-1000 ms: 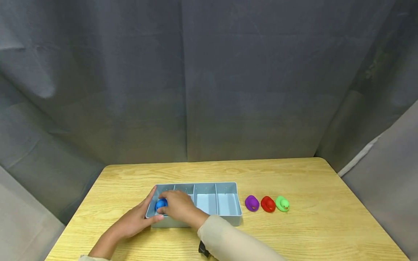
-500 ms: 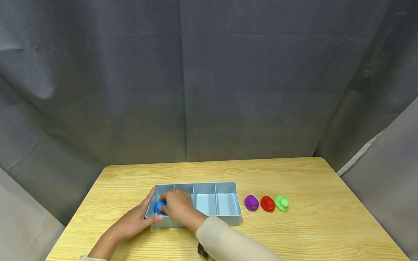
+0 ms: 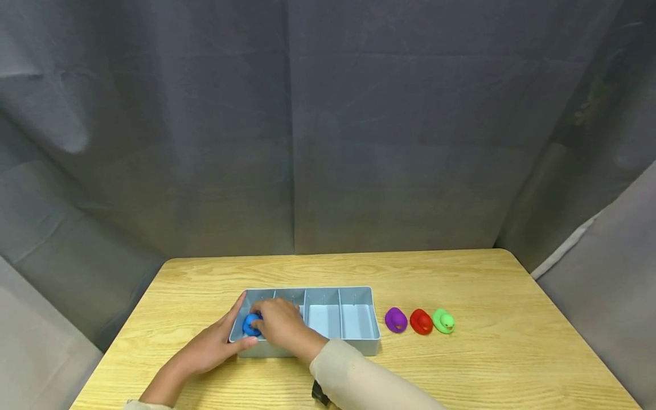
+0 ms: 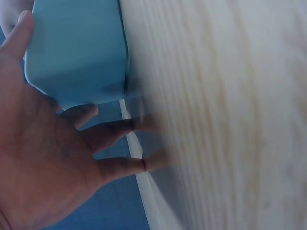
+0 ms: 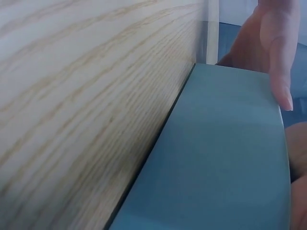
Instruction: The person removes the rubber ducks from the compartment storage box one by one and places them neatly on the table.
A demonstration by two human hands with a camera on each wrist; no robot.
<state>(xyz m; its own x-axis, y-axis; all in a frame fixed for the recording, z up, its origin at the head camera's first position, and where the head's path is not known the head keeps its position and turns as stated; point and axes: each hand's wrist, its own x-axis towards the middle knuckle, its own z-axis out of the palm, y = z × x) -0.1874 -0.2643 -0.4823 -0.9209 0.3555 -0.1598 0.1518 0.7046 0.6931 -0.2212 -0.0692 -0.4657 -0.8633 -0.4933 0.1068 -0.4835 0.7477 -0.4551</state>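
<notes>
A light blue box (image 3: 359, 346) with several compartments in a row stands on the table. In its leftmost compartment lies a blue toy duck (image 3: 251, 324), partly covered by my right hand (image 3: 281, 323), whose thumb and fingers pinch it. My left hand (image 3: 207, 347) rests against the box's left end, thumb along the near rim and a finger at the far corner. In the left wrist view that hand (image 4: 48, 148) has its fingers spread and fairly straight, some touching the table. The right wrist view shows the box's long side (image 5: 216, 153); the duck is hidden there.
On the table (image 3: 492, 364), right of the box, sit a purple duck (image 3: 396, 320), a red duck (image 3: 421, 322) and a green duck (image 3: 443, 321) in a row. A small black object (image 3: 320, 393) shows beside the right sleeve. Grey curtains (image 3: 328, 142) hang behind.
The blue duck has turned slightly and sits a little lower under my right fingers. Both hands and the box stay in place.
</notes>
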